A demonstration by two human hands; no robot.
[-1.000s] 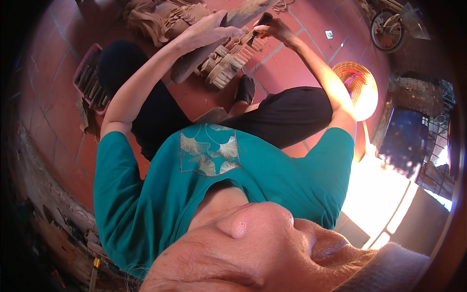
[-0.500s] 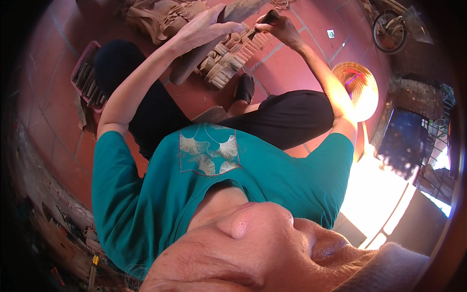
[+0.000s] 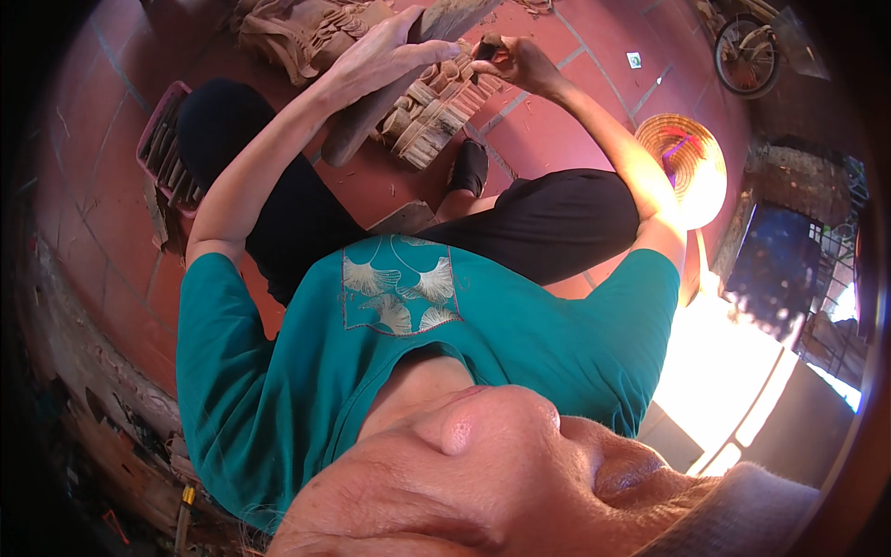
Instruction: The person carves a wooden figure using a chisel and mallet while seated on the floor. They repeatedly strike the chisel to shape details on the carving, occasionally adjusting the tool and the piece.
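A long grey-brown wooden board [image 3: 357, 125] slants up and away in front of my crossed legs. My left hand [image 3: 376, 60] lies across it, with the board running between the stretched thumb and the other fingers. Just to the right, my right hand [image 3: 524, 63] is closed around a small dark tool [image 3: 497, 56]; its kind cannot be made out. Below that hand, on the floor, lies a bundle of tan, ridged pieces [image 3: 432, 125], some of them curled, partly hidden by the board.
A heap of tan strips [image 3: 306, 42] lies far left. Beside my left knee stands a pink basket [image 3: 144, 148] of dark flat pieces. On the right are a woven hat [image 3: 691, 176] and a wheel [image 3: 745, 58]. Red tiles [image 3: 93, 176] cover the floor.
My right hand has moved slightly left and nearer the board, turning the dark tool lower. My left hand has hardly moved on the board.
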